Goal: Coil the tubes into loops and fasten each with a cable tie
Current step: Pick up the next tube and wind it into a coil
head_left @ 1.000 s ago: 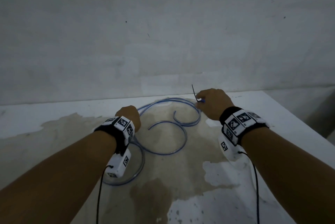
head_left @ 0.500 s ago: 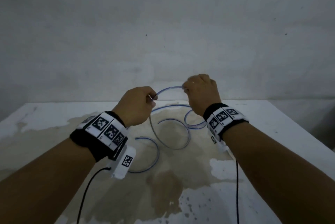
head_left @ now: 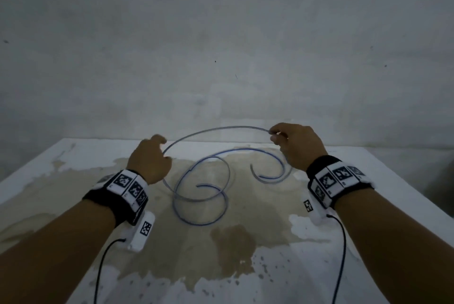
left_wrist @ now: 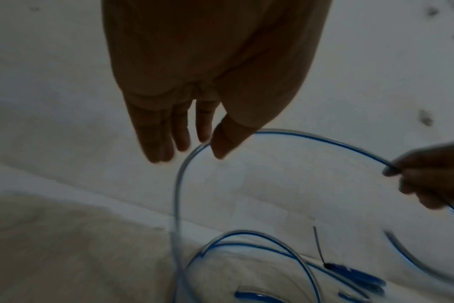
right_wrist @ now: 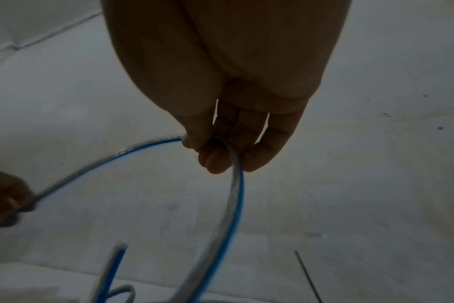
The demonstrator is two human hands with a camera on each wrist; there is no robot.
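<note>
A clear tube with a blue stripe (head_left: 216,130) arcs in the air between my hands, while its remainder lies in loose curls (head_left: 201,205) on the table. My left hand (head_left: 149,161) holds it loosely; in the left wrist view the tube (left_wrist: 311,139) runs between thumb and fingers (left_wrist: 158,147). At the other end of the arc my right hand (head_left: 277,135) pinches the tube (right_wrist: 117,155) between thumb and fingertips (right_wrist: 215,162). A thin black cable tie (left_wrist: 319,248) sticks up from a bundled blue stretch (left_wrist: 355,274) low in the left wrist view.
The white table (head_left: 270,266) has a large brownish worn patch in the middle. A plain grey wall (head_left: 221,58) rises just behind its far edge. The table's right edge (head_left: 417,193) runs near my right wrist.
My hands have drawn apart, the left going left and down, the right going right. The raised arc of tube between them has grown much wider.
</note>
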